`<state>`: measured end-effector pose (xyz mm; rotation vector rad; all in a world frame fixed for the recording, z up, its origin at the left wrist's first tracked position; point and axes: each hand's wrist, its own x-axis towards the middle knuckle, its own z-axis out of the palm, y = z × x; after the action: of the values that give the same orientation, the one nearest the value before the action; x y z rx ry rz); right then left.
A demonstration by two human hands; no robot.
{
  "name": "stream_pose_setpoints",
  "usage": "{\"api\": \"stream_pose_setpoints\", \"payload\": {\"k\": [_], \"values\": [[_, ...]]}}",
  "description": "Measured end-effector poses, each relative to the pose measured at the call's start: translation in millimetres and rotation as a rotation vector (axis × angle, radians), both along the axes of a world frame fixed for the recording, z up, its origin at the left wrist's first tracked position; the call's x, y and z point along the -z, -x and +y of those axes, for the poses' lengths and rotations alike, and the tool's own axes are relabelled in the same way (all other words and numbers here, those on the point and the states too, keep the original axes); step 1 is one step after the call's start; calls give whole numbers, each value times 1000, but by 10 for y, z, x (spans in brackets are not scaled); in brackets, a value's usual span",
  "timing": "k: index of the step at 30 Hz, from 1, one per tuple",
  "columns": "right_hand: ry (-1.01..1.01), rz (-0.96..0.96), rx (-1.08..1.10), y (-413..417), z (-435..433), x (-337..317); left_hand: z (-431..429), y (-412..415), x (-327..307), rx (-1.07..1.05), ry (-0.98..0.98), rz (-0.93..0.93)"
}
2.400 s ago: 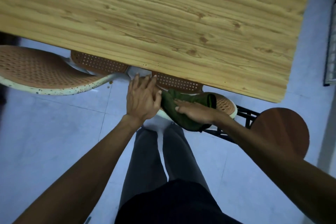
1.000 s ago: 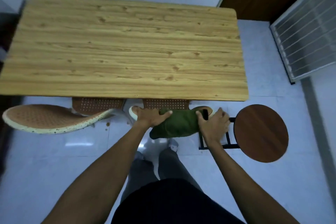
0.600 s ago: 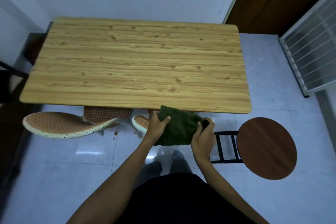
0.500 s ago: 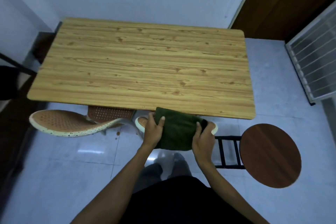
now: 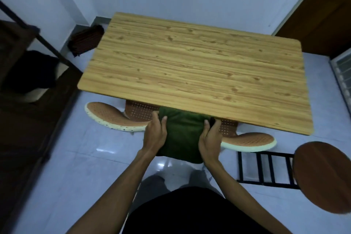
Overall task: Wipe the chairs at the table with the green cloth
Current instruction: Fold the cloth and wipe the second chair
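Observation:
The green cloth [image 5: 182, 135] is stretched between both hands just in front of the near edge of the wooden table [image 5: 193, 66]. My left hand [image 5: 154, 135] grips its left side and my right hand [image 5: 209, 137] grips its right side. Two orange perforated chairs with speckled cream rims are pushed under the table: the left chair [image 5: 112, 115] sits to the left of the cloth, the right chair [image 5: 250, 139] to the right of it. The cloth hides the gap between the two chairs.
A round brown stool [image 5: 322, 177] with a black metal frame [image 5: 266, 171] stands at the right. A dark shelf frame [image 5: 22, 47] and a dark bundle [image 5: 85, 41] are at the left. White walls close the back; a brown door [image 5: 322, 11] is at the far right.
My head rose and drew back, so the whole table now shows. My right hand stopped pressing the cloth on the chair; both hands lifted it and spread it between them.

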<state>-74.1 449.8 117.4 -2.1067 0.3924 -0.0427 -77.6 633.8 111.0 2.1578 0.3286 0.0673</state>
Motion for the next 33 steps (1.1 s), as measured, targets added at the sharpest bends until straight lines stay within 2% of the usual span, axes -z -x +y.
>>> {"api": "stream_pose_setpoints", "payload": {"k": [7, 12, 17, 22, 28, 33], "values": [[14, -17, 26, 286, 1494, 29, 1459, 262, -65, 6, -60, 15], [80, 13, 77, 327, 2184, 11, 2153, 220, -89, 65, -103, 60], [237, 62, 97, 242, 2527, 34, 2544, 40, -119, 128, -143, 78], [298, 36, 64, 137, 2747, 11, 2801, -126, -108, 164, -200, 86], [426, 121, -5, -18, 3028, -70, 3193, -296, 44, 201, -116, 138], [520, 134, -1, -119, 3212, 20, 3409, -454, 101, 259, -152, 150]]}}
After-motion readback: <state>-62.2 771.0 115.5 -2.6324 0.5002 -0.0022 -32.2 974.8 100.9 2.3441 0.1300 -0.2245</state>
